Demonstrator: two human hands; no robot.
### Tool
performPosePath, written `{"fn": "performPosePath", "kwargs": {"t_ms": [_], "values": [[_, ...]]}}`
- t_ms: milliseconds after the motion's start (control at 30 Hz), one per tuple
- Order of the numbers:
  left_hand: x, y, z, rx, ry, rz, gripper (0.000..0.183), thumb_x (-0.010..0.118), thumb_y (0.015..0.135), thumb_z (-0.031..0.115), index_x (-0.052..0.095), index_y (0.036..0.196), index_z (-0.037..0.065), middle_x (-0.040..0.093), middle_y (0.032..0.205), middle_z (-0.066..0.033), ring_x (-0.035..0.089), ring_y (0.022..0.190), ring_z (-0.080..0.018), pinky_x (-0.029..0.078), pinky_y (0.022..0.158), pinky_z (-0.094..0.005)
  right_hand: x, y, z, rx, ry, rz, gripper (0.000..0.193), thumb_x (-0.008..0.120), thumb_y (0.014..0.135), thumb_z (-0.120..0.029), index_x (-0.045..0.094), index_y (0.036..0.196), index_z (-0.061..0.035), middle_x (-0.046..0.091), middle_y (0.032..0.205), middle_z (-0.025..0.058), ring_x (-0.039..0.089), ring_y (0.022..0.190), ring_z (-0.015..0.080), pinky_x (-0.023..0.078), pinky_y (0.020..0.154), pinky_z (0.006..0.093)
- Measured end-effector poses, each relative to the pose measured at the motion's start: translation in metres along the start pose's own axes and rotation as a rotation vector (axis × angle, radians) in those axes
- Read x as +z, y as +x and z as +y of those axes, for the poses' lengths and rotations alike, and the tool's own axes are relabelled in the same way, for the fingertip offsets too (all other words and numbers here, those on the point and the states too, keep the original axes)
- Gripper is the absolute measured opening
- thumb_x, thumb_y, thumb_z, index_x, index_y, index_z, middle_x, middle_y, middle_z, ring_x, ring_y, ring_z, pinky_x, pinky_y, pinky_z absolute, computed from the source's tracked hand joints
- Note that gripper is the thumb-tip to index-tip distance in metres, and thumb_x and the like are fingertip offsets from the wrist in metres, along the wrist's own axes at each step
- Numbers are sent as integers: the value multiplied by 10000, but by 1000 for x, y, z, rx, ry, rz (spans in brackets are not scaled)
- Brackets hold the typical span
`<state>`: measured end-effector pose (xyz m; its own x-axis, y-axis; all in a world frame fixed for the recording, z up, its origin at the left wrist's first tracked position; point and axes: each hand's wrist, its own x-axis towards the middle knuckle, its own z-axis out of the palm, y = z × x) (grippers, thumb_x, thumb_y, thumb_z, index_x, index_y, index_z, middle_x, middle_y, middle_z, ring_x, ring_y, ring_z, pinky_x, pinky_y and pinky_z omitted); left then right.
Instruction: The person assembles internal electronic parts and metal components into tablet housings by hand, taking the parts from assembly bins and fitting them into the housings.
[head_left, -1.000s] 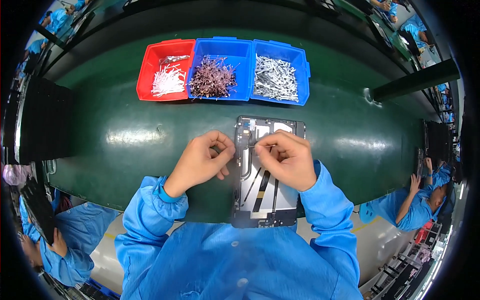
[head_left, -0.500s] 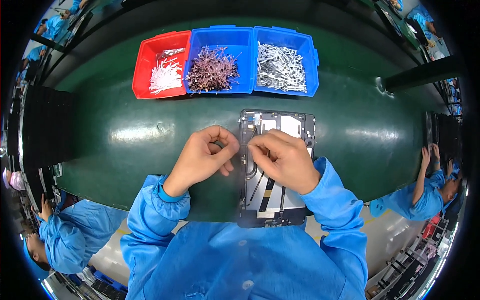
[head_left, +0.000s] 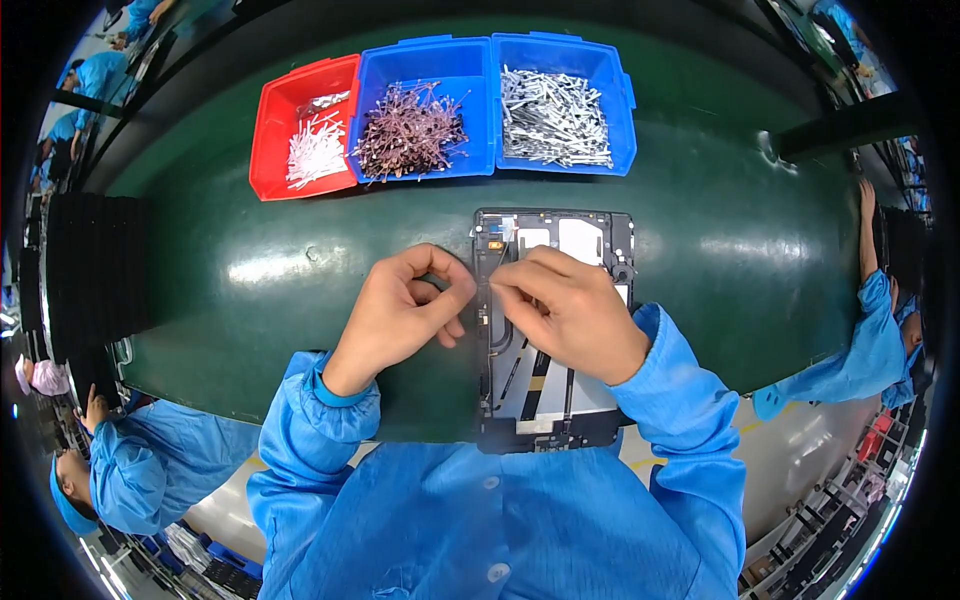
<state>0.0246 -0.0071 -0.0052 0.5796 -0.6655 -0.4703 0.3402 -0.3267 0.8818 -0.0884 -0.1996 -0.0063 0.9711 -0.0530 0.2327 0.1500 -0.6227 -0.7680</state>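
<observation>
Item in hand: an opened tablet housing [head_left: 555, 392], inner side up, lying on the green bench [head_left: 720, 290] just right of the wearer's midline. Any markings on its small parts are too small to read.

Left hand [head_left: 405, 310]: beside the housing's left edge, thumb and forefinger in a narrow pinch, other fingers curled. Right hand [head_left: 575, 310]: over the upper left of the housing, fingertips likewise narrowed, pointing at the left hand's tips with a small gap between. Whether either pinch contains a fine part cannot be told; nor can contact between the right hand and the housing.

Edges: the housing's near end lies at the bench's front edge, close to the wearer's blue jacket [head_left: 440, 520]. Green surface shows between its far end and the bins, and widely to either side.

Bins, adjoining in a row at the far side: red bin [head_left: 272, 130] with white slips [head_left: 315, 152]; middle blue bin [head_left: 478, 120] with tangled brownish leads [head_left: 410, 130]; right blue bin [head_left: 618, 135] with silvery-white strips [head_left: 555, 115].

Surroundings: glossy bench top with light reflections; black stack [head_left: 95, 270] at left; dark post [head_left: 840, 130] at right; blue-clad co-workers on both sides.
</observation>
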Motion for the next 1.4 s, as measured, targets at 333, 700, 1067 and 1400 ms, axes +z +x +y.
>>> {"fn": "performPosePath", "kwargs": {"t_ms": [333, 700, 1067, 1400], "values": [[4, 0, 3, -6, 31, 16, 129, 695, 967, 42, 623, 1016, -53, 674, 881, -81, 684, 643, -115, 553, 525, -254, -1, -1, 2, -47, 6, 2, 155, 741, 864, -8, 716, 1014, -41, 622, 833, 97, 647, 654, 241, 530, 592, 347], [9, -1, -2, 41, 74, 45, 128, 688, 973, 44, 595, 997, -40, 686, 796, -87, 698, 668, -122, 558, 511, -252, -2, -4, 5, -65, -42, -7, 155, 731, 873, -46, 721, 1028, -45, 651, 880, 103, 682, 715, 282, 561, 635, 374], [7, 2, -1, 14, 65, 45, 74, 652, 945, -14, 592, 979, -38, 689, 879, -118, 723, 704, -156, 589, 538, -271, -1, -5, 3, -68, -44, -22, 127, 711, 877, -65, 716, 1003, -56, 634, 853, 92, 669, 713, 288, 558, 623, 389], [2, 10, 5, -51, 65, -46, 55, 647, 951, -14, 605, 984, -29, 682, 902, -121, 738, 718, -195, 610, 566, -285, 7, -10, 11, -109, -20, 106, 71, 718, 835, -55, 667, 885, -57, 620, 814, 86, 658, 681, 282, 544, 592, 389]]}}
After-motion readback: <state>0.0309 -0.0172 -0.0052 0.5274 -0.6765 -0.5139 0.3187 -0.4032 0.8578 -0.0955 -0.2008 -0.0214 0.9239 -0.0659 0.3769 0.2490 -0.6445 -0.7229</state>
